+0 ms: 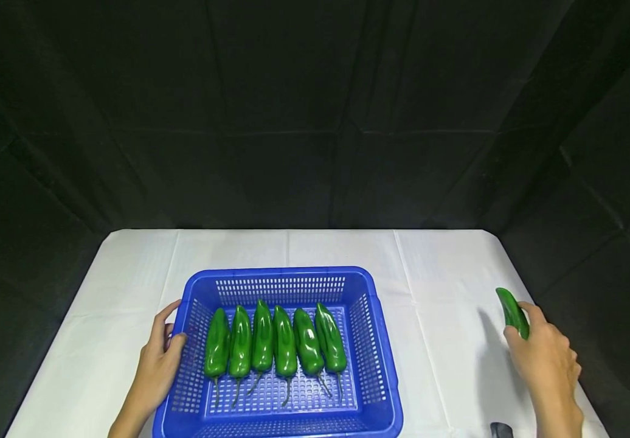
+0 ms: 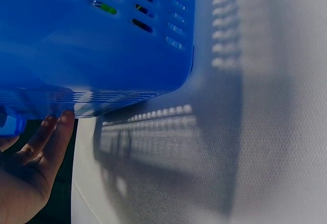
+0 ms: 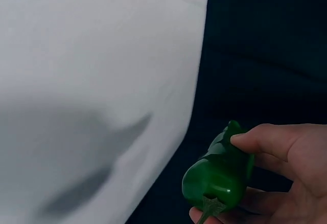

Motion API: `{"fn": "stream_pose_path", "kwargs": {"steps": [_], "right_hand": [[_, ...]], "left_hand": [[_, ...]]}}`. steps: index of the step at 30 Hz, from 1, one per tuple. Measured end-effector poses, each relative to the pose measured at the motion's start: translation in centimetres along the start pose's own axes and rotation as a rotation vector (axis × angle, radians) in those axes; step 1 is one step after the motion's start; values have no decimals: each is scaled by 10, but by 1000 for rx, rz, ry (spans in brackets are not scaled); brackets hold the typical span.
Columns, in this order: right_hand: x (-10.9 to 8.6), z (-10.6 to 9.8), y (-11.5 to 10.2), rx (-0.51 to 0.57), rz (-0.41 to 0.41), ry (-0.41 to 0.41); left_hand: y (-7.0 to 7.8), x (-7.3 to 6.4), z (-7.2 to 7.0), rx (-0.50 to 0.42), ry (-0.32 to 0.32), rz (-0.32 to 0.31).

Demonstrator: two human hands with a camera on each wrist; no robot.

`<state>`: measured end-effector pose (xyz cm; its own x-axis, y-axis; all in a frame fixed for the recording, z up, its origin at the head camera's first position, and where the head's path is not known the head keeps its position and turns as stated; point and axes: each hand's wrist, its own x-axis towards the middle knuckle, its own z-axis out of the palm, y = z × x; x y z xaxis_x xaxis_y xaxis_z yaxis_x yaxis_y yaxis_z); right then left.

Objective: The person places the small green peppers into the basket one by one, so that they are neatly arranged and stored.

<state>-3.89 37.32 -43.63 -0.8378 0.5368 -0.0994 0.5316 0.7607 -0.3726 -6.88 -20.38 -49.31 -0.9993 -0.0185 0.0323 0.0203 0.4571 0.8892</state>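
In the head view a blue plastic basket (image 1: pixel 383 353) with slotted walls stands on the white table. Several glossy green peppers (image 1: pixel 263 334) lie side by side in it, tips away from me and stems towards me. My left hand (image 1: pixel 157 359) holds the basket's left rim, thumb at the rim and fingers against the outer wall; the left wrist view shows those fingertips (image 2: pixel 66 119) touching it from outside. Far to the right, my right hand (image 1: pixel 546 353) grips one green pepper (image 1: pixel 512 310) above the table. In the right wrist view the pepper's stem end (image 3: pixel 212 203) faces the camera.
A white cloth (image 1: pixel 441 274) covers the table, whose right edge runs close by my right hand. Black curtains (image 1: pixel 293 121) hang behind and at both sides. A small dark object (image 1: pixel 501 430) shows at the bottom edge, too cut off to identify.
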Motion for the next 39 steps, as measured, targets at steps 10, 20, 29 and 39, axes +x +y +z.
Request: {"fn": "stream_pose_path", "kwargs": {"steps": [10,20,29,39], "right_hand": [[-20,-5,-44,32,-190,150],[-37,-9,-77,40,-306,206],[-54,-11,-109,88,-368,221],[-67,-5,-132,99,-454,224]], "left_hand": [[0,0,0,-5,2,9],[-1,1,0,-11,7,23],[0,0,0,-25,9,26],[-2,0,0,-16,15,45]]}}
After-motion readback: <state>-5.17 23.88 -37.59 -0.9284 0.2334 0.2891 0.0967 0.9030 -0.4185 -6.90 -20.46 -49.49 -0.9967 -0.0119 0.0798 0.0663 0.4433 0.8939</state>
